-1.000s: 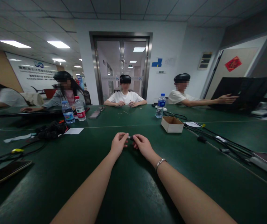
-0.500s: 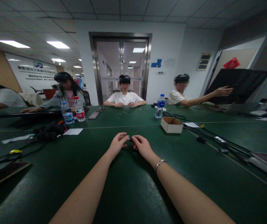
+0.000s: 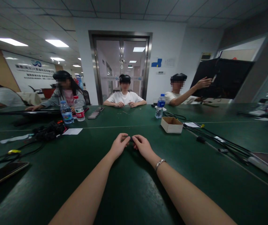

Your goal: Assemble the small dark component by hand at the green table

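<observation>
Both my forearms stretch out over a dark green table (image 3: 129, 193). My left hand (image 3: 119, 144) and my right hand (image 3: 142, 145) meet fingertip to fingertip above the tabletop, each pinched on a small dark object (image 3: 131, 139) between them. The object is too small to name. A silver bracelet (image 3: 160, 163) sits on my right wrist.
A small cardboard box (image 3: 172, 124) stands right of my hands. Water bottles (image 3: 66, 112) (image 3: 160, 107), black cables (image 3: 220, 140), a phone (image 3: 3, 173) and papers (image 3: 72, 131) lie around. Several people sit at the far side; one at right lifts a black panel (image 3: 223, 78).
My hands stay pinched on the small object, nearly still. The person at far right has raised the black panel from the table up into the air.
</observation>
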A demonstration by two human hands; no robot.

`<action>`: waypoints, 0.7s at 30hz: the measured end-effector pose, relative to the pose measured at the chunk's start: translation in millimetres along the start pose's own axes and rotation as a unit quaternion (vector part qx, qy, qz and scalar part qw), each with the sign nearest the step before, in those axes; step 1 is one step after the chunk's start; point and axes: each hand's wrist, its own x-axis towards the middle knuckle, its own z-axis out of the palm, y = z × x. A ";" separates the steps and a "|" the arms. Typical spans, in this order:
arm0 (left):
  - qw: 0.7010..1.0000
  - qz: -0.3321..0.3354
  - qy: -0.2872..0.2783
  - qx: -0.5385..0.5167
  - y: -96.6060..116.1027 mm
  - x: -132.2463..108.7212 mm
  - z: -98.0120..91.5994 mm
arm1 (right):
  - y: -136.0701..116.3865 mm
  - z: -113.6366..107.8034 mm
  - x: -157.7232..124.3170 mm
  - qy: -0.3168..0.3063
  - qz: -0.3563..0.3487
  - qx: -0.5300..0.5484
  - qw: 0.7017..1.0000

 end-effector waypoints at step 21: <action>0.998 0.012 -0.019 0.056 7.6 -3.2 0.2 | 4.0 -2.0 1.5 0.002 -0.009 0.008 1.000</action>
